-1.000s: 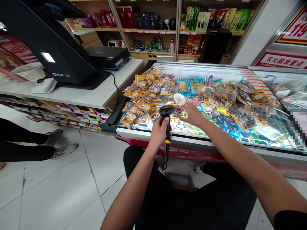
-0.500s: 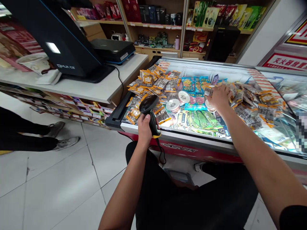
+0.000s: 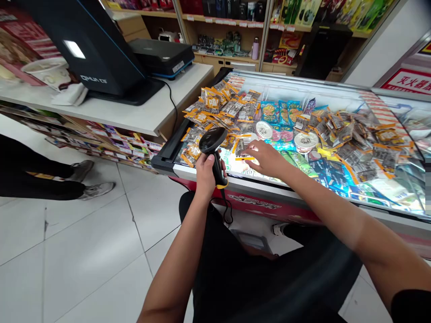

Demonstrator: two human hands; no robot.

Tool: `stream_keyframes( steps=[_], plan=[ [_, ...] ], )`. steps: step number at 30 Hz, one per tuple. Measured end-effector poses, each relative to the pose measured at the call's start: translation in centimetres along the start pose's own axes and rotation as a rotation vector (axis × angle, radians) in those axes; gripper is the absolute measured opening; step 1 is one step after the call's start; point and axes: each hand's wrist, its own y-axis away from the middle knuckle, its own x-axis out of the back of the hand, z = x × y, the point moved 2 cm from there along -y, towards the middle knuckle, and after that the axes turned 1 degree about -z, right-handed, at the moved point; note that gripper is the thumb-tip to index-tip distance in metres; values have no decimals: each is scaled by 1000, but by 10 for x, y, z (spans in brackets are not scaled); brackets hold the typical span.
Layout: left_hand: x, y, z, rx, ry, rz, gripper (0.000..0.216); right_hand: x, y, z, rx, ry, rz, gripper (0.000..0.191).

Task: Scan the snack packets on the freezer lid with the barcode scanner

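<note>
A black barcode scanner [image 3: 218, 168] with a yellow base is upright in my left hand [image 3: 206, 172], fingers wrapped round its handle, over the front edge of the chest freezer. My right hand [image 3: 267, 158] reaches in from the right, its fingers apart, at the edge of a clear snack packet [image 3: 243, 146] with orange ends. That packet lies on the freezer's glass top beside the left heap of similar packets [image 3: 210, 101]. Another heap of such packets [image 3: 340, 128] lies on the right. Round white-lidded tubs [image 3: 305, 141] and blue packs [image 3: 270, 111] show between the heaps.
On the left, a white counter [image 3: 134, 114] bears a dark checkout machine [image 3: 111, 72], a flat black scale [image 3: 161, 56] and a paper bowl [image 3: 47, 69]. Another person's legs [image 3: 40, 168] stand at left. Shelves of goods line the back. The scanner's cord [image 3: 230, 211] hangs before the freezer.
My right hand has moved left, from the right heap to the packets near the scanner. My left hand keeps hold of the scanner. The view has shifted slightly.
</note>
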Motion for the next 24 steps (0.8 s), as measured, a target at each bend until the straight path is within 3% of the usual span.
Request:
stream_keyframes(
  steps=[4, 8, 15, 24],
  plan=[
    [-10, 2, 4, 42, -59, -70, 35, 10, 14, 39, -92, 57, 37, 37],
    [-32, 10, 5, 142, -171, -210, 29, 12, 19, 61, -172, 4, 68, 42],
    [-59, 23, -5, 189, -285, -290, 27, 4, 21, 70, -252, -139, 195, 85],
    [-83, 31, -6, 254, -203, -275, 32, -2, 20, 75, -234, -114, 195, 83]
  ],
)
